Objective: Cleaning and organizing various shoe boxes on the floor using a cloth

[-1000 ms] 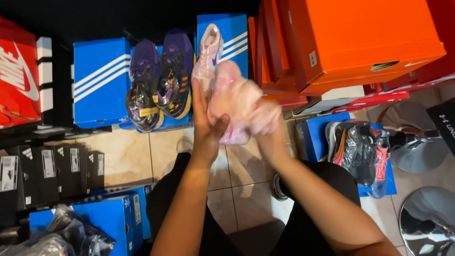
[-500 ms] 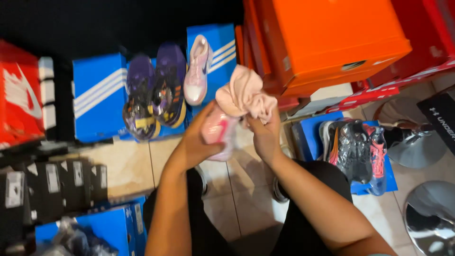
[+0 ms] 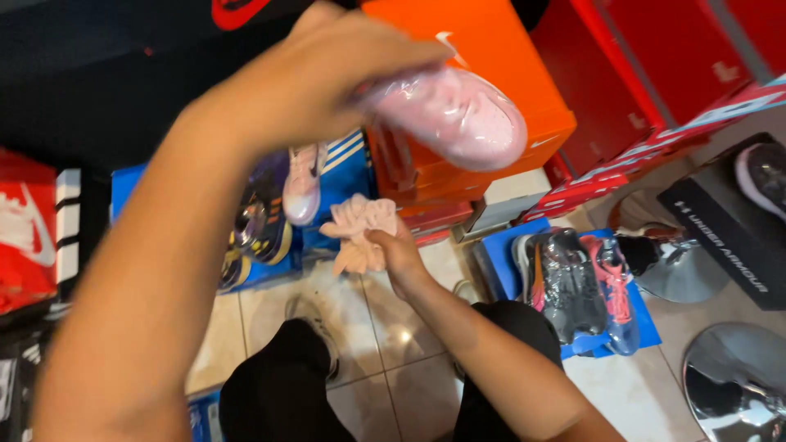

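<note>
My left hand [image 3: 327, 78] is raised close to the camera and grips a pink shoe [image 3: 458, 115] wrapped in clear plastic, its toe pointing right in front of the orange box [image 3: 499, 49]. Lower down, my right hand [image 3: 393, 254] holds a crumpled pink cloth [image 3: 360, 229] above the tiled floor. Another pink shoe [image 3: 303, 184] stands on a blue box [image 3: 344, 176] just behind the cloth.
A purple and black shoe pair [image 3: 250, 233] lies left of the pink shoe. A black, pink and blue pair [image 3: 581, 286] rests on a blue lid at right. Red boxes [image 3: 647, 74], a black box [image 3: 729, 229], round metal bases [image 3: 737, 393] and my black-clad knees [image 3: 278, 385] surround the tile floor.
My left hand has lifted the wrapped pink shoe up toward the camera and away from the cloth. My right hand stays low with the pink cloth.
</note>
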